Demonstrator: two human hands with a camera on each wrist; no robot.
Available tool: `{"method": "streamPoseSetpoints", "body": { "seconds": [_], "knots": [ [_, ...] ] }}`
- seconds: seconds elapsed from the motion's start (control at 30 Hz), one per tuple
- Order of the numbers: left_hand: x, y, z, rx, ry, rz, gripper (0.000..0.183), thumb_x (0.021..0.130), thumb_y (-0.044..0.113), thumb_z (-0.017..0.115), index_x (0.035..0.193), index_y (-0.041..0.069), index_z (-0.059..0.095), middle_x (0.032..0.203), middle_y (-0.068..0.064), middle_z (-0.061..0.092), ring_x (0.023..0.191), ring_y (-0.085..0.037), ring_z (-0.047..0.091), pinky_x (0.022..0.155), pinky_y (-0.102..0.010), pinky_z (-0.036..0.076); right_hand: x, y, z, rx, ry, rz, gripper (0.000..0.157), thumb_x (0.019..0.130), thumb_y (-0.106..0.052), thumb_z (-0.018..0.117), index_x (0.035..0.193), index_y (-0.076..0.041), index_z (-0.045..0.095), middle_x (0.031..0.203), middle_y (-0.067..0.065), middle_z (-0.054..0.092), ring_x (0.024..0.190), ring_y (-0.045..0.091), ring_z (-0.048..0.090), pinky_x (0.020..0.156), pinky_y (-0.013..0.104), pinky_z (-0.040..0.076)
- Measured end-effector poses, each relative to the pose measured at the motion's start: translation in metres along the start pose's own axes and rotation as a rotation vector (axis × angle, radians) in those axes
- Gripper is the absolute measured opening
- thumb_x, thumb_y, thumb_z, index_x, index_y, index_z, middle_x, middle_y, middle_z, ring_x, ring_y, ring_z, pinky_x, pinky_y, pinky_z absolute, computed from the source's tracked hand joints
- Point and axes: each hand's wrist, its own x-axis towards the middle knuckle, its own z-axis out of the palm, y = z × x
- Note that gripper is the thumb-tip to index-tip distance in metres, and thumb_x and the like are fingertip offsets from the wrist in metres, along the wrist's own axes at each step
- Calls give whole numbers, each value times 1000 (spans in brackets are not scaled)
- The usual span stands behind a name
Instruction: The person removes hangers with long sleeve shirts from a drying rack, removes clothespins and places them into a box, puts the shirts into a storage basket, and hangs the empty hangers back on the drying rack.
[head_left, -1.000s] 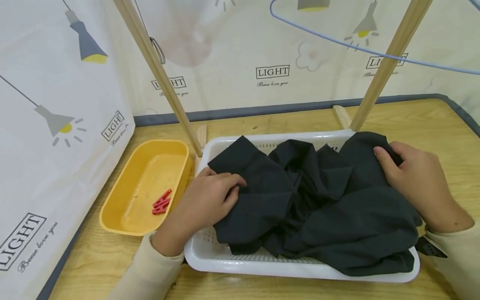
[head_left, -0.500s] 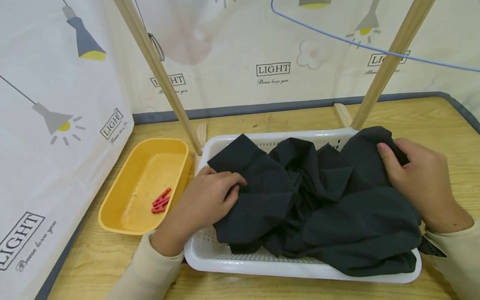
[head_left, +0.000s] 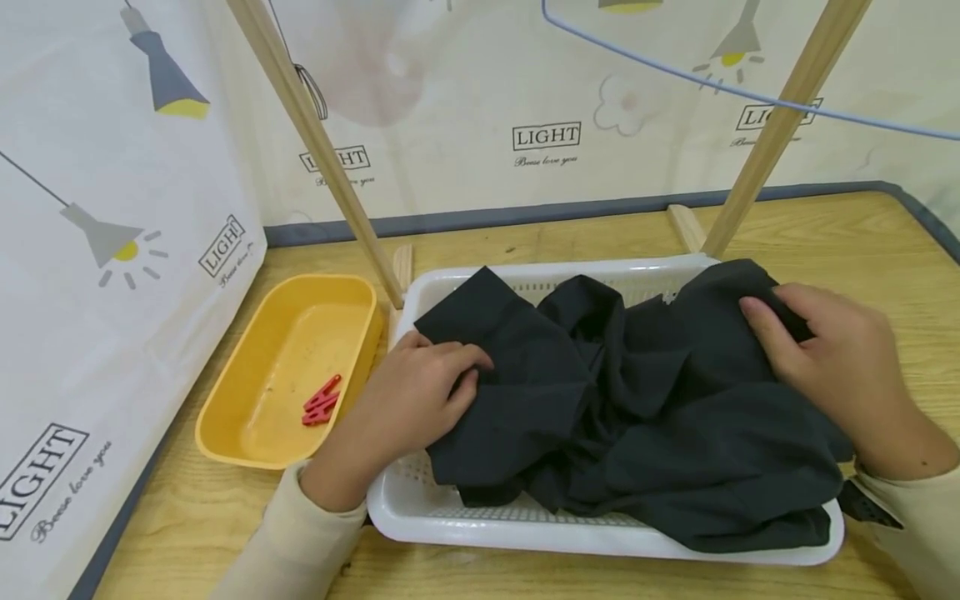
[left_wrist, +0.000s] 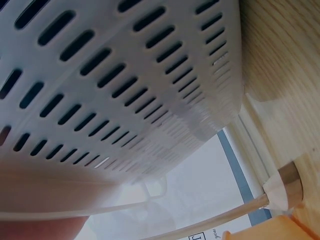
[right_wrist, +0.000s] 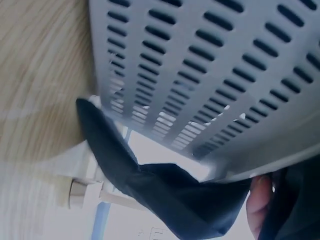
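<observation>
A crumpled black cloth, its exact kind hidden in the folds, fills most of a white slotted basket. My right hand pinches its upper right part, thumb in front and fingers behind. In the right wrist view, a length of the cloth hangs outside the basket wall, near a fingertip. Over the basket's left rim, my left hand has thumb and forefinger curled on the cloth's left part. The left wrist view mostly shows the basket's outer wall.
Left of the basket, a yellow tub holds red clothespins. Two wooden posts rise behind the basket from the wooden tabletop. A blue wire hanger crosses the upper right in front of a printed curtain.
My right hand first rose slightly to the right, then came back left and down with the cloth. Folds near the middle shifted and a small flap flattened. My left hand stayed put.
</observation>
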Motion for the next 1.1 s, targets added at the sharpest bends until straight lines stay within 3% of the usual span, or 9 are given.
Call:
{"method": "streamPoseSetpoints", "body": {
  "seconds": [0.3, 0.47, 0.77, 0.93, 1.1],
  "knots": [
    [1, 1, 0, -5, -2, -1, 17, 88, 23, 52, 97, 24, 67, 88, 12, 68, 73, -3, 58, 73, -26, 35, 2, -15, -1, 111, -81, -158, 48, 92, -50, 41, 65, -12, 55, 53, -8, 41, 49, 0, 32, 48, 18, 28],
    [1, 1, -1, -8, 1, 2, 17, 88, 23, 52, 97, 24, 67, 88, 12, 68, 72, -3, 57, 73, -26, 35, 1, -22, -1, 154, -109, -238, 46, 93, -49, 39, 66, -15, 54, 55, -12, 39, 50, -2, 31, 48, 16, 28],
    [1, 1, -1, -4, 1, 3, 18, 88, 24, 52, 97, 24, 67, 88, 12, 68, 72, -3, 57, 73, -26, 35, 0, -29, 1, 177, -156, -289, 43, 95, -46, 36, 69, -18, 55, 58, -12, 44, 53, 0, 38, 50, 18, 33],
    [1, 0, -1, 1, 12, 9, 17, 88, 23, 52, 97, 25, 67, 88, 12, 68, 71, -2, 57, 72, -26, 35, -2, -29, 0, 141, -223, -284, 27, 93, -36, 49, 71, -21, 57, 62, -12, 50, 56, 1, 44, 52, 23, 39],
    [1, 1, 0, 0, 0, 0, 18, 89, 23, 51, 98, 25, 67, 89, 12, 68, 71, -2, 57, 72, -26, 34, -3, -27, 3, 123, -273, -318, 34, 93, -39, 46, 63, -25, 48, 59, -14, 41, 55, -1, 36, 50, 19, 32]
  ]
}}
